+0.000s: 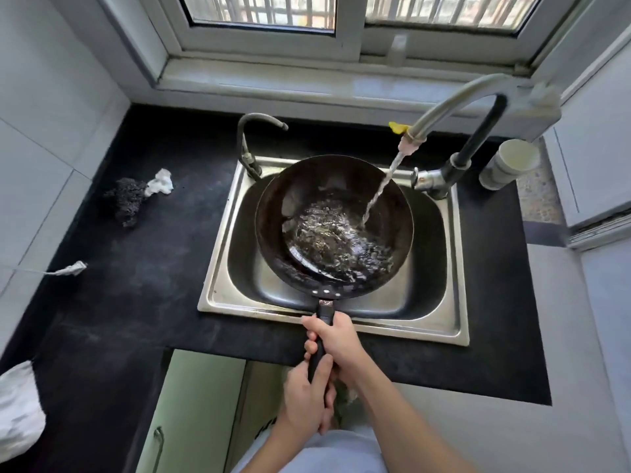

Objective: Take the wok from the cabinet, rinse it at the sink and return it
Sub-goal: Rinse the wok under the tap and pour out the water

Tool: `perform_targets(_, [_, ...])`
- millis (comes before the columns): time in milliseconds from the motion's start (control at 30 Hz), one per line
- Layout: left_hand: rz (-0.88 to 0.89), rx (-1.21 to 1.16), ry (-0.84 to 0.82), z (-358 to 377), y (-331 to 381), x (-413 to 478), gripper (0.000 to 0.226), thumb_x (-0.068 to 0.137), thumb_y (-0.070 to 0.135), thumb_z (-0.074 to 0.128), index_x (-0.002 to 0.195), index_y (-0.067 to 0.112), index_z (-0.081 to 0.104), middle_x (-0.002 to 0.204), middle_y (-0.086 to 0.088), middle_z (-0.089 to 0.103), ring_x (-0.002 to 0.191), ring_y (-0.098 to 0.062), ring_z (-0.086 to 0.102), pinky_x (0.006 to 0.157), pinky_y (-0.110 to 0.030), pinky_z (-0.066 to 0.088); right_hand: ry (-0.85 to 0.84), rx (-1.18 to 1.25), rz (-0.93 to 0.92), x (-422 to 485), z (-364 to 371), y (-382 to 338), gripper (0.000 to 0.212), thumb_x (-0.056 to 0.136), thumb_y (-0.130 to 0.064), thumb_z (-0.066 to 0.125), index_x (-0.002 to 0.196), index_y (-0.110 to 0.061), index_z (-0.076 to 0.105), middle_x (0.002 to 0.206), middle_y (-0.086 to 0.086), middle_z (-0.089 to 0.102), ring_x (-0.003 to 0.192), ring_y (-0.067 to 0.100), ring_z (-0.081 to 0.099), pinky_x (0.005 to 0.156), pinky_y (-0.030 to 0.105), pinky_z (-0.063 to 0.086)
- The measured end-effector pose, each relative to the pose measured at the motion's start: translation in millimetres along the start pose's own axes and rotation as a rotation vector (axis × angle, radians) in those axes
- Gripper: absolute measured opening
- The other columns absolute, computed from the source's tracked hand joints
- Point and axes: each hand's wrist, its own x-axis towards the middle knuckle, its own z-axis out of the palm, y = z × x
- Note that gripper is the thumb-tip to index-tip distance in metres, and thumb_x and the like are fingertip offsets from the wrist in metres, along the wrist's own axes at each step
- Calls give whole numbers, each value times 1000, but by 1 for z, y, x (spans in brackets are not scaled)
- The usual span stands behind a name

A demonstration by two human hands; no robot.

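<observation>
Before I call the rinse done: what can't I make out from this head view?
Head view only:
- Drain of the sink: hidden under the wok.
- Floor of the wok: churning water covers it, so residue cannot be judged.
- Most of the wok handle: covered by the right grip and left grip.
- Inside of the cabinet: hidden below the counter.
- White bundle: cut off by the left edge.

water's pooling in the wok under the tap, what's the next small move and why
Probably tilt the wok gently to swirl the water up its walls. The tap stream lands in a pool at the bottom, the upper walls sit above it, and the left hand and right hand both hold the handle, so control looks good.
</observation>
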Motion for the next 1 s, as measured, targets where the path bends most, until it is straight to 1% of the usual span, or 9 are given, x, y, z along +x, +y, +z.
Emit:
perform_targets(133, [18,-7,26,-6,8,0,46,99,29,51,57,11,51,37,1,48,28,-15,43,32,-25,33,-32,-17,-7,1,7,-7,30,97,-3,61,72,-11,47,57,3,45,41,13,45,44,28,48])
perform_targets(333, [-6,-50,24,-9,8,-9,47,100,27,49,56,10,49,35,2,44,27,-13,39,30,-21,29,-68,-33,3,-2,12,-1,30,98,-4,60,72,-10,46,58,2,45,43,12,45,45,29,48])
perform_targets(500, [-22,-92,-32,-7,-3,-11,51,100,31,47,54,10,48,36,0,42,27,-19,37,32,-21,28,-35,-9,21,-5,8,8,30,98,-3,59,71,-10,47,56,2,45,42,12,46,45,28,48])
perform_targets(633, [-27,-119,-73,-5,-7,-9,49,100,32,47,58,8,49,42,-4,45,29,-18,37,32,-22,30,8,30,30,-5,2,12,26,97,-3,61,75,-11,49,57,2,47,42,13,46,45,29,48])
perform_targets(733, [-13,-106,-81,-6,-4,-8,48,100,33,47,59,8,50,44,-5,46,29,-18,37,32,-23,31,7,36,22,-4,1,10,26,96,-4,62,75,-11,49,57,2,47,43,14,46,45,29,49])
perform_targets(867, [19,-84,-48,-9,5,-4,48,100,33,47,58,8,49,42,-4,46,28,-18,38,33,-24,30,-31,24,-3,-1,6,-1,29,97,-4,61,72,-9,47,54,0,45,43,13,45,45,28,48])
perform_targets(1000, [7,-122,-10,-15,11,-4,43,100,33,48,63,8,49,45,-6,47,29,-20,36,33,-24,29,-74,22,0,3,14,-6,25,96,-6,63,76,-8,47,56,1,45,45,13,45,47,28,48])
